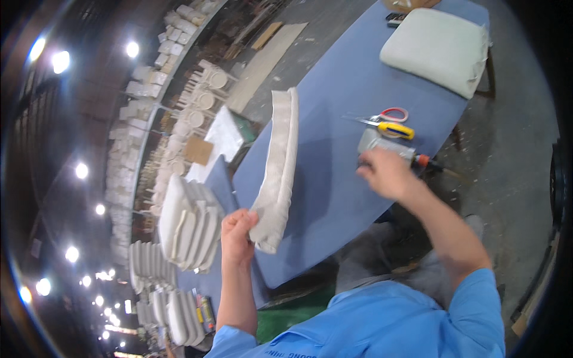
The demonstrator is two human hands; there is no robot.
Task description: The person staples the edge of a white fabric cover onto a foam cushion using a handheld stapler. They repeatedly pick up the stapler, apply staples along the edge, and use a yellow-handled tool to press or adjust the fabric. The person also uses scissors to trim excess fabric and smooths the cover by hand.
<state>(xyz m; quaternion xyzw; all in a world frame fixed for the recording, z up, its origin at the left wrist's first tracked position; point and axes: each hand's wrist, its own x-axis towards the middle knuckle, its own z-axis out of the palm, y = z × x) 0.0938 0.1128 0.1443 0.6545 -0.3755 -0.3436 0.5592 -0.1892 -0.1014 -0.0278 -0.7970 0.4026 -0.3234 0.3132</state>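
Note:
My left hand is closed on the lower end of a long, off-white padded fabric strip. The strip stands up over the blue table, with a rolled edge along its right side. My right hand has its fingers curled at a grey staple gun with an orange-red fitting at its rear; my hand hides part of the tool, including the exact grip. Just beyond it lie a yellow-handled tool and scissors with red-and-white handles.
The blue-covered table runs away to the upper right. An off-white seat cushion rests at its far end. Stacked cushions stand at the left, with wooden stools behind. A dark hose extends past the table edge.

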